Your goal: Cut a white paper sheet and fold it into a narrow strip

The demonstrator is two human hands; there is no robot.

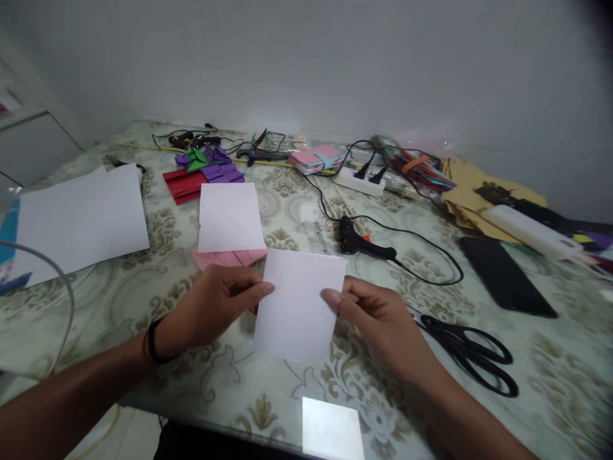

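A white sheet of paper [297, 313] is held up over the table between both hands. My left hand [225, 297] pinches its left edge, thumb on the front. At the right edge, my right hand [376, 316] pinches it the same way. Just behind lies another white sheet [230, 217], on top of a pink folded paper [230, 258]. Red folded paper [184, 185] and purple folded paper [223, 167] sit beyond it, with a green piece [197, 160] among them. Black-handled scissors [467, 348] rest beside my right hand, their blades partly hidden by it.
A black glue gun [361, 241] with a looping cord lies mid-table. Behind it stands a white power strip [360, 182]. A dark phone [505, 275] and yellow paper [479, 185] are at right, large white sheets [86, 217] at left. Pink paper [313, 158] is stacked near the wall.
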